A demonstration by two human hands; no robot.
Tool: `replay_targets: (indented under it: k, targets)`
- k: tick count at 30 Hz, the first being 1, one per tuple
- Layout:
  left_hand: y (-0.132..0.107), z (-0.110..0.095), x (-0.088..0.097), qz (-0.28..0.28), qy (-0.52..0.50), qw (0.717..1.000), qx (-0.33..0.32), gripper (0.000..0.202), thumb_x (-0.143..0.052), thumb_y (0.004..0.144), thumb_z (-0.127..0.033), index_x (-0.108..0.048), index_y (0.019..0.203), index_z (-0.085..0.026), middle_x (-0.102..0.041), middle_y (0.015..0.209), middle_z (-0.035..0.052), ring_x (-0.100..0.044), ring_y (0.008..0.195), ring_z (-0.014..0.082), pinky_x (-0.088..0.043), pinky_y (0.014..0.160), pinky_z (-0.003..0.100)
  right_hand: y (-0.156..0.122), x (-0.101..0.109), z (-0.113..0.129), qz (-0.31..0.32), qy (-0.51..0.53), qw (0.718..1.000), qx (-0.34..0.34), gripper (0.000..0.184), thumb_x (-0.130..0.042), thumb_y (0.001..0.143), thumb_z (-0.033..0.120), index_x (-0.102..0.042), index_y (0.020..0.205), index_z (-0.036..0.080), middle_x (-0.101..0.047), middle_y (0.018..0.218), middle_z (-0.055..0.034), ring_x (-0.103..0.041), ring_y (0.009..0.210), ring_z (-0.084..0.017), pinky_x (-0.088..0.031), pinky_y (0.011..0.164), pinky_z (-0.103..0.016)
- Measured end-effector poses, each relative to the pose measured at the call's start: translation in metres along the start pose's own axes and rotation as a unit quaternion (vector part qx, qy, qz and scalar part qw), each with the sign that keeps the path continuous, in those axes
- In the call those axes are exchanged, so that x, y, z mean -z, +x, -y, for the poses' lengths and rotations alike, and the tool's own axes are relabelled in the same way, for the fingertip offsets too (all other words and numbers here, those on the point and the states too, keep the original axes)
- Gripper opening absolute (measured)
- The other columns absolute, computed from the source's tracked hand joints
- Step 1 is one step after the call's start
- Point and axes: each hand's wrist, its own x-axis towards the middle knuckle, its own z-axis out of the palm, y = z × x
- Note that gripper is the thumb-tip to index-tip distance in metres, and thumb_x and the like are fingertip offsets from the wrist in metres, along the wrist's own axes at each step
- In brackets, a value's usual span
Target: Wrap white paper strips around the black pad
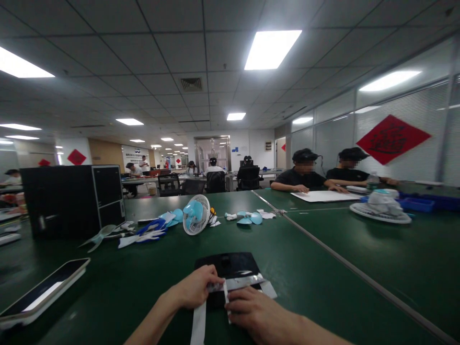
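Observation:
A flat black piece (230, 263) with a glossy upper part lies on the green table in front of me. A shiny silver strip (247, 281) crosses it. White ribbed strap (199, 323) hangs toward me below my left hand, and another end of strap (269, 289) sticks out at the right. My left hand (196, 287) is closed, fingertips pinching at the top of a narrow white strap section (226, 299). My right hand (257, 311) lies over the lower right, its bent fingers against that same section; the thumb is hidden.
A white-edged tablet (46, 287) lies at left, before a black computer case (64, 201). Ahead are a small fan head (196, 214), gloves (147, 232) and blue fan blades (249, 218). A metal seam (323, 242) crosses the table. Co-workers (305, 172) sit at far right near fan parts (383, 206).

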Motion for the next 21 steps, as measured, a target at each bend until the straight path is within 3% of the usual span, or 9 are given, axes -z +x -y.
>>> replay_targets:
  k: [8,11,14,21]
  targets:
    - [-0.003,-0.009,0.003,-0.002,0.029,1.000,0.001,0.055,-0.043,0.074,-0.002,-0.059,0.117,-0.032,-0.052,0.108,0.0020,-0.048,0.099,0.0175,-0.039,0.087,0.028,-0.002,-0.006,-0.003,-0.011,0.046,0.999,0.016,0.039,-0.045,0.082,0.011,-0.063,0.115,0.020,-0.066,0.117,-0.0058,-0.051,0.119,-0.018,-0.035,0.104,-0.033]
    - [-0.003,-0.013,0.003,-0.006,0.040,0.999,-0.009,0.055,-0.042,0.073,-0.001,-0.059,0.115,-0.031,-0.052,0.109,0.0027,-0.048,0.098,0.0175,-0.039,0.087,0.028,0.003,0.000,-0.005,-0.038,0.052,0.994,-0.088,0.044,-0.046,0.087,0.021,-0.052,0.131,0.021,-0.054,0.135,-0.0080,-0.044,0.128,-0.020,-0.031,0.109,-0.037]
    - [-0.006,-0.017,0.003,-0.011,0.051,0.999,-0.012,0.054,-0.039,0.074,-0.001,-0.060,0.114,-0.031,-0.052,0.109,0.0025,-0.048,0.098,0.0169,-0.039,0.088,0.028,0.006,0.002,-0.009,-0.007,0.046,0.981,-0.188,0.056,-0.049,0.088,0.036,-0.040,0.141,0.018,-0.041,0.145,-0.0128,-0.037,0.133,-0.027,-0.028,0.112,-0.044]
    - [-0.020,-0.028,0.007,-0.028,0.053,0.998,-0.001,0.051,-0.039,0.077,-0.005,-0.060,0.115,-0.032,-0.055,0.115,0.0012,-0.050,0.104,0.0173,-0.040,0.094,0.030,-0.019,0.009,-0.018,0.022,0.061,0.973,-0.223,0.058,-0.043,0.091,0.046,-0.036,0.143,0.020,-0.036,0.148,-0.0100,-0.034,0.135,-0.026,-0.026,0.114,-0.041]
